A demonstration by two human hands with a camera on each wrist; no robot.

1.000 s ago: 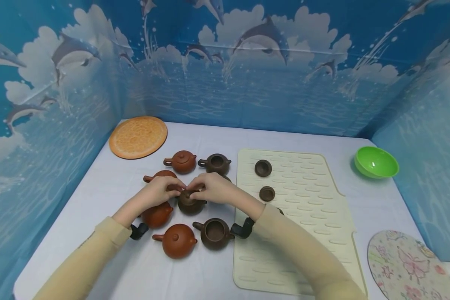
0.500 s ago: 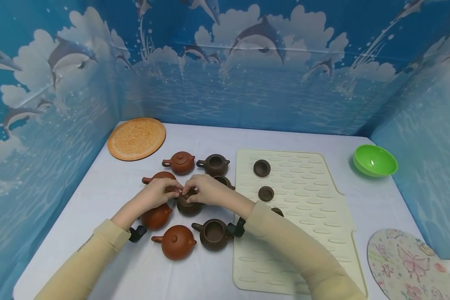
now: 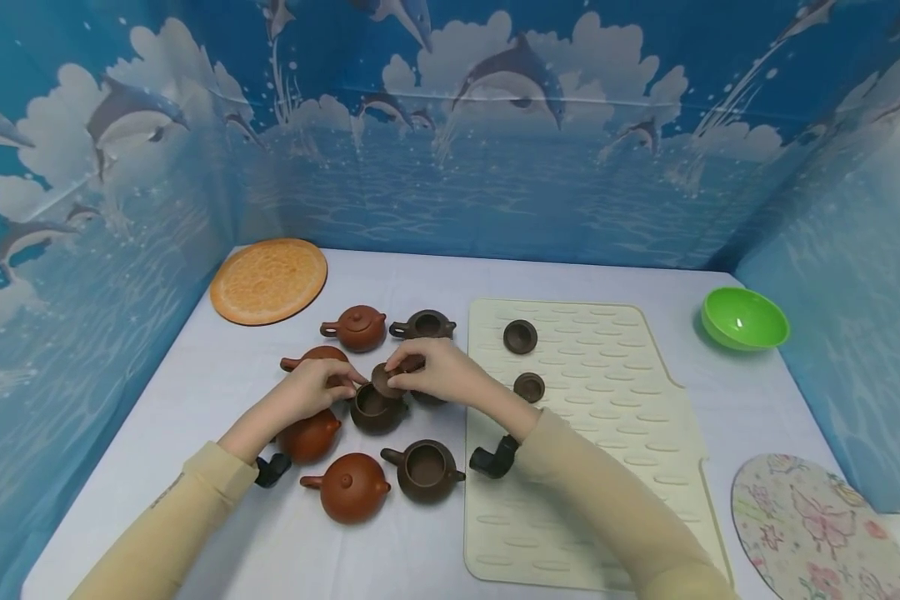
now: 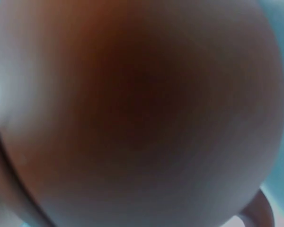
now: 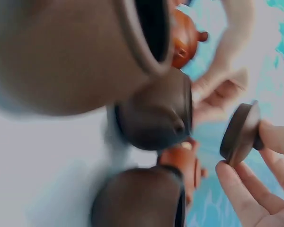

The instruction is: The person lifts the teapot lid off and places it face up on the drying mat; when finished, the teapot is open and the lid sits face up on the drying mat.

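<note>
a person's right hand holds a brown lid tilted above an uncovered dark teapot, apart from the rim and toward one o'clock of it. that hand's fingers are clamped on the lid near its knob and edge; from them, the lid lies at nine o'clock, right at the tips. the left hand is at the pot's ten o'clock side, fingers bent at the rim; whether they also grip a handle cannot be told. the step in hand looks like uncovering the pot, as two loose lids lie on a cream mat toward three o'clock on the worktop. the next move seems to call for a firm pinch and a clear path to that mat.
</note>
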